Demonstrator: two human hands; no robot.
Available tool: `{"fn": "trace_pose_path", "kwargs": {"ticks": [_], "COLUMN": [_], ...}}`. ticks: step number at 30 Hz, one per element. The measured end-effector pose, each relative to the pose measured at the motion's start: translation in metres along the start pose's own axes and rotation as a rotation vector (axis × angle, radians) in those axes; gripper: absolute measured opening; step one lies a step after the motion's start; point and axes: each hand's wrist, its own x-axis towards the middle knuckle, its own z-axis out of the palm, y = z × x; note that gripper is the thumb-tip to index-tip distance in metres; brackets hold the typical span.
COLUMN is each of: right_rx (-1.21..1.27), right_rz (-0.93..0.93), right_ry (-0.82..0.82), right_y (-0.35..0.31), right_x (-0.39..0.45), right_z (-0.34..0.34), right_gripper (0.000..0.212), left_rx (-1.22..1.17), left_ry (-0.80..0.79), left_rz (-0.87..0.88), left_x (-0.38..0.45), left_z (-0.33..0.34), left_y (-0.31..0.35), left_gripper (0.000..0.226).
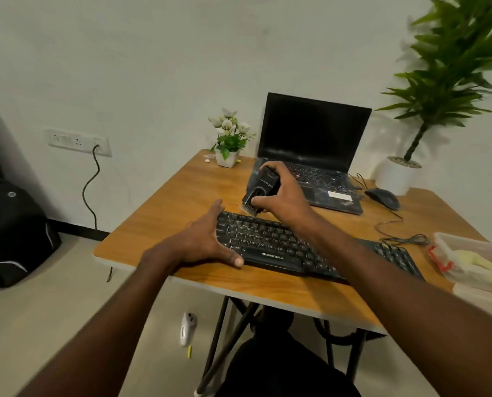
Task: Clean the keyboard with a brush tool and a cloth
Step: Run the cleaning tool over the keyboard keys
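Observation:
A black keyboard [267, 243] lies across the wooden table [181, 193], slanting from upper left to lower right. My left hand [207, 242] clasps its left end, thumb on the front edge and fingers along the far corner. My right hand [283, 194] holds a black brush tool [263, 187] tilted, its pale bristles down at the keyboard's far left edge. My right forearm hides part of the keys. No cloth can be made out for certain.
An open laptop [310, 144] stands behind the keyboard, a small flower pot [228, 157] to its left, a wired mouse [382, 197] to its right. A clear plastic box [473, 259] sits at the table's right edge. A big potted plant [399, 174] stands far right, a black backpack [12, 233] on the floor left.

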Motion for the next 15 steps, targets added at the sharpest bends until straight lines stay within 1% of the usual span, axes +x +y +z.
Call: {"fn": "trace_pose_path", "kwargs": {"ticks": [1,5,8,12,15], "right_rx": [-0.018,-0.094,-0.188,-0.371,-0.353], "right_rz": [-0.013,-0.051,-0.095,-0.186,-0.194], "right_ry": [-0.018,-0.114,-0.172,-0.289,-0.203], "right_y": [0.002,0.011,0.017,0.016,0.012], "right_x": [0.009,0.033,0.039,0.046,0.052], "right_z": [0.005,0.028,0.038,0.032,0.035], "right_gripper": [0.073,0.074,0.076,0.074,0.075], "left_rx": [0.001,0.129,0.095,0.071,0.048], "left_ry": [-0.003,0.063,0.074,0.096,0.087], "left_rz": [0.003,-0.012,0.008,0.051,0.053], "left_x": [0.001,0.004,0.009,0.012,0.008], "left_z": [-0.001,-0.002,-0.003,-0.001,0.000], "left_y": [-0.001,-0.001,-0.007,-0.013,-0.010], "left_gripper": [0.169,0.168,0.171,0.171,0.169]}}
